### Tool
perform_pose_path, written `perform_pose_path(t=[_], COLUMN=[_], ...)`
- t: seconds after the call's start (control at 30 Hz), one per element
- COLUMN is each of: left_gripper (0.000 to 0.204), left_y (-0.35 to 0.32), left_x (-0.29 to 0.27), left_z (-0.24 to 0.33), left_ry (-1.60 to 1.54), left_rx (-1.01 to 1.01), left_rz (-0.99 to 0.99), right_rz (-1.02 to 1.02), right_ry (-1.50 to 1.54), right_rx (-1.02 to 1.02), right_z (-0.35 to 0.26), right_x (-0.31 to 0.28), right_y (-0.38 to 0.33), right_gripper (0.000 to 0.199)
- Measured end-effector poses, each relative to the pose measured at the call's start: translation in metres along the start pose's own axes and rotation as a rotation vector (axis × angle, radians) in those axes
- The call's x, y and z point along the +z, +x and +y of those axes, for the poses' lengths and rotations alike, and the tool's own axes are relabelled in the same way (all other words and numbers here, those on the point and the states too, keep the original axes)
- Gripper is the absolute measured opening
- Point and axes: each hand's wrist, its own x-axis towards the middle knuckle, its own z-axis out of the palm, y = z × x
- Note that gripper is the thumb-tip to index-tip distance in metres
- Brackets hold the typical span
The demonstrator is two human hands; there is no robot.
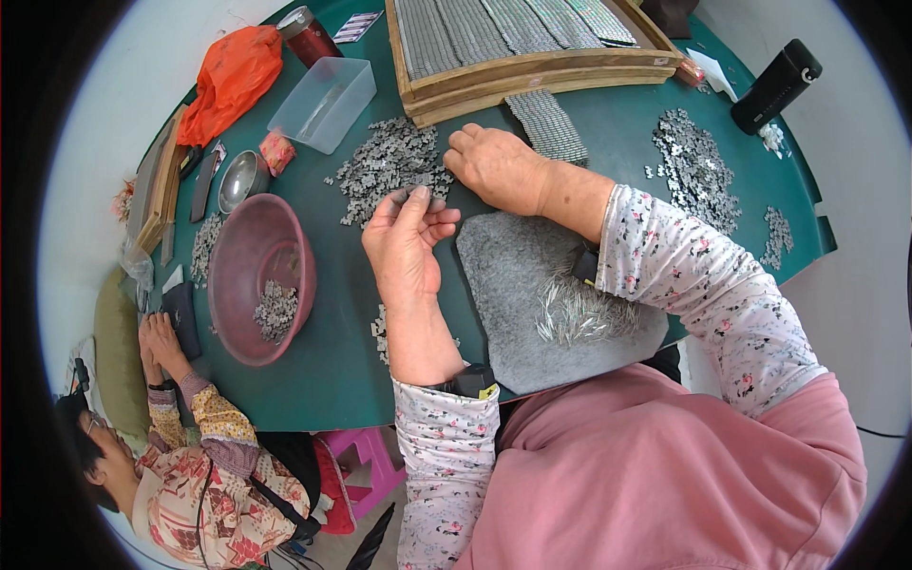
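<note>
My left hand is closed in a pinch, with a small grey metal piece at its fingertips. Just to the right and farther off, my right hand bends its fingers down at the edge of a heap of small grey metal pieces. Whatever those fingers hold is hidden. Beyond my right wrist lies a linked metal strip, partly under the forearm. Below that arm, a grey felt mat carries a spread of thin silver pins.
A wooden tray of linked strips stands at the back. Left are a clear plastic box, a pink basin and a steel bowl. Another metal heap and black bottle are right. A co-worker's hands rest at the left edge.
</note>
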Motion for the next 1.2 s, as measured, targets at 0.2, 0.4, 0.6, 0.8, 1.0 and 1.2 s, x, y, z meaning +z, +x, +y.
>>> perform_pose_path(t=[0.2, 0.4, 0.6, 0.8, 1.0, 1.2], left_gripper=[0.012, 0.011, 0.011, 0.009, 0.009, 0.011], left_y=[0.000, -0.003, -0.006, -0.012, 0.005, 0.002], left_x=[0.005, 0.011, 0.015, 0.020, -0.011, -0.005], left_z=[-0.002, -0.010, -0.014, -0.007, 0.004, 0.007], left_ry=[0.056, 0.104, 0.064, 0.080, -0.197, -0.108], left_rx=[0.013, -0.010, 0.027, 0.066, 0.123, 0.125], left_rz=[0.001, -0.054, -0.132, -0.071, 0.087, 0.136], right_rz=[0.051, 0.175, 0.349, 0.396, 0.124, 0.010], right_ry=[0.240, 0.918, 0.854, 0.798, 0.526, 0.288], right_rx=[0.170, 0.498, 0.488, 0.345, 0.422, 0.350], right_z=[0.003, -0.022, -0.036, -0.029, 0.002, -0.020], right_x=[0.003, -0.028, -0.036, -0.040, -0.024, -0.001], right_y=[-0.007, -0.016, -0.020, -0.017, -0.005, 0.009], right_gripper=[0.015, 0.015, 0.012, 0.010, 0.015, 0.016])
